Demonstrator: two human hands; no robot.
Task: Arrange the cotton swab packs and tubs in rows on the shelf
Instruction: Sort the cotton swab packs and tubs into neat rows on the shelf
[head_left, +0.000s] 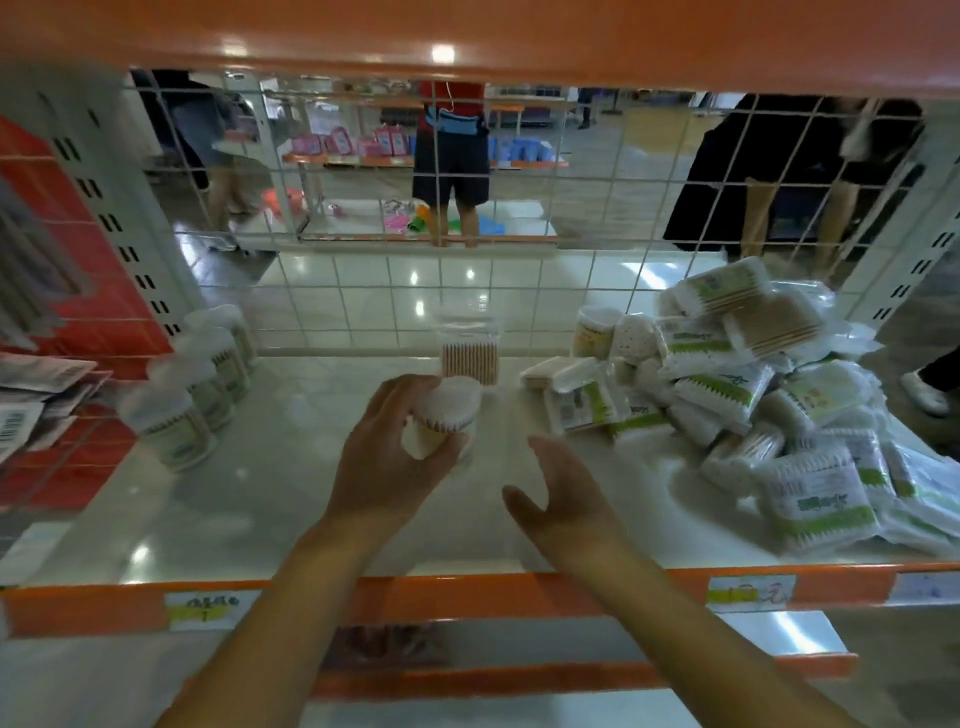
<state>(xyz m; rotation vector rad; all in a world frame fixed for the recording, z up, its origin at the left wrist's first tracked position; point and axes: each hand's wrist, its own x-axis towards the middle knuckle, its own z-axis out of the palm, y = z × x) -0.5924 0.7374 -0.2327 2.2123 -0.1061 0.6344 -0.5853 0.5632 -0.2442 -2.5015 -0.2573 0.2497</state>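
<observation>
At the left edge of the shelf (249, 519) a row of round cotton swab tubs (195, 387) runs from near the front toward the wire mesh back (519, 291), all upright and close beside one another. Near the middle of the shelf the left hand (384, 467) has its fingers and thumb curled round a tilted round tub (441, 415), its top of white swab tips turned toward the camera. Just behind it, close to the back edge, a clear tub of wooden-stemmed swabs (470, 351) stands upright on its own. The right hand (566, 493) hovers over the shelf just right of the held tub, fingers straight and spread, thumb apart, holding nothing. Toward the right edge lies a loose heap of swab packs (769, 395) with green-and-white labels, piled over one another from the back corner to the front edge, with a small round tub (595, 332) and a few others half buried at the heap's left side.
</observation>
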